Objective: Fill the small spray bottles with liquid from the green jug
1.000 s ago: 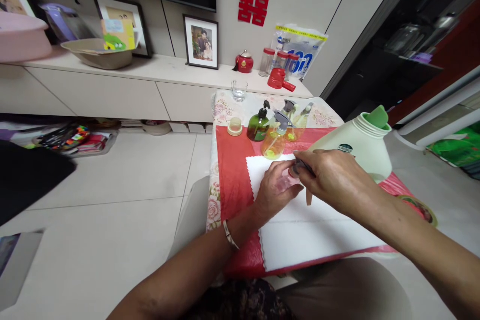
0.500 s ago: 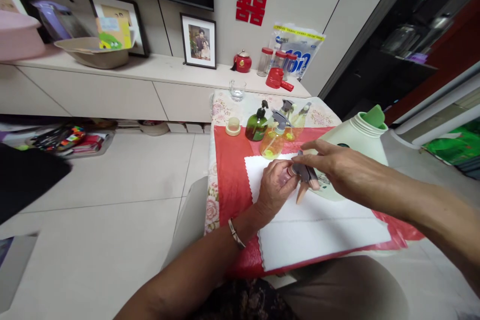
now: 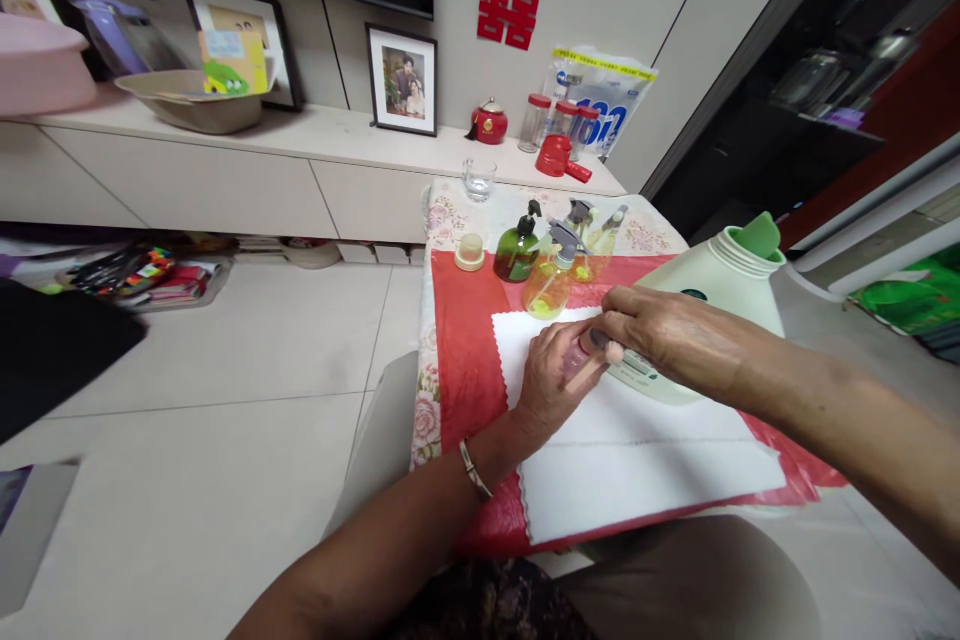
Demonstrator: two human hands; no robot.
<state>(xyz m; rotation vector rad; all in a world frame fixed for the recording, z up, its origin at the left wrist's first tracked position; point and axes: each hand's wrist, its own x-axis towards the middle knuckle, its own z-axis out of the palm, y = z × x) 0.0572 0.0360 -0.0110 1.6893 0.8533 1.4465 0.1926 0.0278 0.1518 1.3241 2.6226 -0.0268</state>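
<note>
My left hand (image 3: 551,385) is wrapped round a small clear pinkish spray bottle (image 3: 575,358), tilted above the white cloth (image 3: 652,475). Closed over the bottle's dark grey spray head (image 3: 598,338) are the fingers of my right hand (image 3: 664,330), which hide most of it. Just behind my right hand stands a big pale green jug (image 3: 724,285) with a green piece in its mouth. Beyond my left hand are a yellow spray bottle (image 3: 546,292) and a dark green pump bottle (image 3: 516,255), with more spray bottles behind them.
A pale round cap (image 3: 469,254) and a glass mug (image 3: 478,185) stand on the table's left side. Behind, a low cabinet (image 3: 390,155) bears a red scoop (image 3: 553,156), red-lidded jars, a red pot (image 3: 490,123) and a picture frame (image 3: 403,80).
My right hand's fingers have curled down round the spray head, which showed more plainly before. My left hand keeps holding the bottle in nearly the same place.
</note>
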